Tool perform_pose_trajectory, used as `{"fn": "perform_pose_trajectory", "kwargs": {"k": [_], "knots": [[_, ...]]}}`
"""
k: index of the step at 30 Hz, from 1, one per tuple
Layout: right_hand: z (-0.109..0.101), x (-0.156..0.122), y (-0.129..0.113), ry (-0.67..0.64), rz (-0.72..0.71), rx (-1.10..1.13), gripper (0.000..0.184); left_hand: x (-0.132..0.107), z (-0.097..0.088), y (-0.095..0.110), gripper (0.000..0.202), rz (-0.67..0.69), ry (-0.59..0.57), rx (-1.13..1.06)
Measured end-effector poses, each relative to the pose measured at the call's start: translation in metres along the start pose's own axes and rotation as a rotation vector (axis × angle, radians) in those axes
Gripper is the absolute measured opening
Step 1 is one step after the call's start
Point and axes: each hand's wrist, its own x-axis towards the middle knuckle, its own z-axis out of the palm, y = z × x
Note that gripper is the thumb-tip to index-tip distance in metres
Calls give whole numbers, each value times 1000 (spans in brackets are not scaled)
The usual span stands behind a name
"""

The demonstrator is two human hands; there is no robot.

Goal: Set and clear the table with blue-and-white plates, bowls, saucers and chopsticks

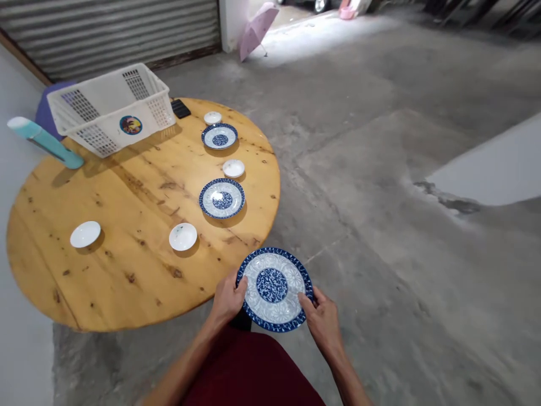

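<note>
A blue-and-white patterned plate is held between my two hands, just off the near right edge of the round wooden table. My left hand grips its left rim, thumb on top. On the opposite rim, my right hand pinches with the thumb over the upper face; its other fingers are partly hidden underneath. Closest on the table are a small white bowl and a second blue-and-white plate. Farther back lies a third blue-and-white plate.
Small white dishes stand by the plates, one between them, another behind. A white dish lies at left. At the back are a white plastic basket, a dark phone-like object and a teal cylinder. A pink umbrella rests on the floor.
</note>
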Motion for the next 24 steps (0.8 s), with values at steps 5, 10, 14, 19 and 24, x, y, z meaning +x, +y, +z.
{"fn": "perform_pose_trajectory", "kwargs": {"k": [5,10,14,19,24], "knots": [[19,93,-47,-115,-86,-69,35,62,-24,19,28,-97,132,-43],[52,175,-90,-263,-167,-126,34,116,-56,24,28,-199,231,-15],[80,220,-115,-367,-209,-120,30,143,-78,21,24,-266,339,-57],[108,259,-141,-457,-338,-216,27,163,-91,17,21,-319,437,-21],[130,293,-155,-532,-472,-363,28,179,-92,15,20,-452,437,112]]}}
